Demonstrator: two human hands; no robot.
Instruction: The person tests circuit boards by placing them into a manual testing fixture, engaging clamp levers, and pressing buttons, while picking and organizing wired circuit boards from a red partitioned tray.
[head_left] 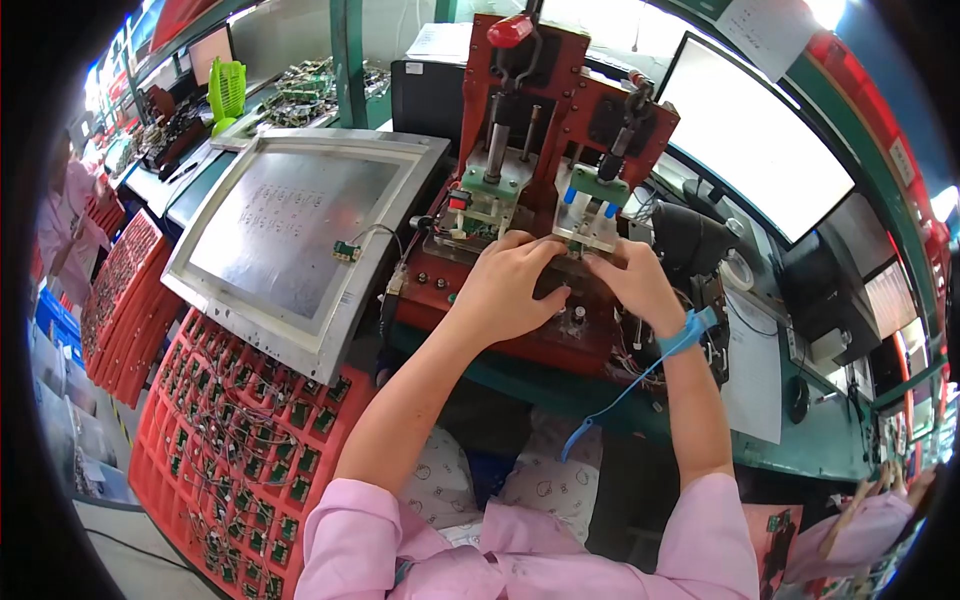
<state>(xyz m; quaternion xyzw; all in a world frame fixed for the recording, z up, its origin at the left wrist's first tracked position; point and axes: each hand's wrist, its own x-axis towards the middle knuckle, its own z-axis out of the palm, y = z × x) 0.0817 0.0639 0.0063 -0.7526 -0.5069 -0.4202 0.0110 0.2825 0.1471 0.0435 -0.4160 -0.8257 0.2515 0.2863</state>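
Note:
A red test fixture (530,330) with two toggle clamps stands in front of me. My left hand (512,285) reaches to the base of its right-hand station, index finger stretched forward and thumb spread apart. From the other side my right hand (640,282) bends its thumb and fingers in at the same station, below a clear plate (588,232). Whatever lies between the fingertips is mostly hidden. A blue wrist strap (685,332) circles my right wrist. At the left-hand station, a red switch (459,199) sits beside the clamp's plate.
Left of the fixture lies a metal-framed panel (400,150) with a small wired circuit board (346,251) on it. Red trays (150,450) of wired boards stand below. To the right are a monitor (750,130), black mouse (797,398) and paper (750,370). Other people sit at both sides.

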